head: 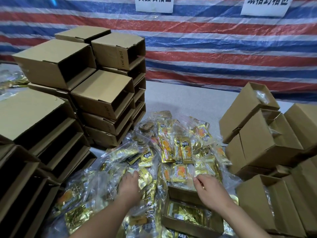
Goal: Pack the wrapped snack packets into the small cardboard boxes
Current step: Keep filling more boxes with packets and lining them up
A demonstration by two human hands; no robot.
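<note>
Neither hand has a solid hold on anything that I can make out: the left hand (129, 183) lies palm-down with fairly straight fingers on the heap of gold foil snack packets in clear plastic bags (171, 152), and the right hand (208, 190) hovers with loosely curled fingers just over the far edge of the small open brown cardboard box (192, 215), maybe pinching a bit of clear plastic, honestly can't tell. That box sits right in front of the person, partly buried in the heap, and already has gold packets inside. To the left there's a tall stack of empty brown cardboard boxes (106, 93) lying on their sides, and to the right a pile of filled cardboard boxes (257, 140) standing open at the top. What could go wrong imo: those bags are slippery and tangled over each other, so grabbing one could drag its neighbours along or slide a few off the table, and since the open box is sitting on loose packets it could tip or shift if a hand pushes down on its rim. Hard to see stuff: the near edge of the box and heap is cut off at the bottom, the right fingertips are hidden against the shiny plastic, and the white signs (154, 4) up on the striped tarp (205, 48) are cropped so I can't read them.
</note>
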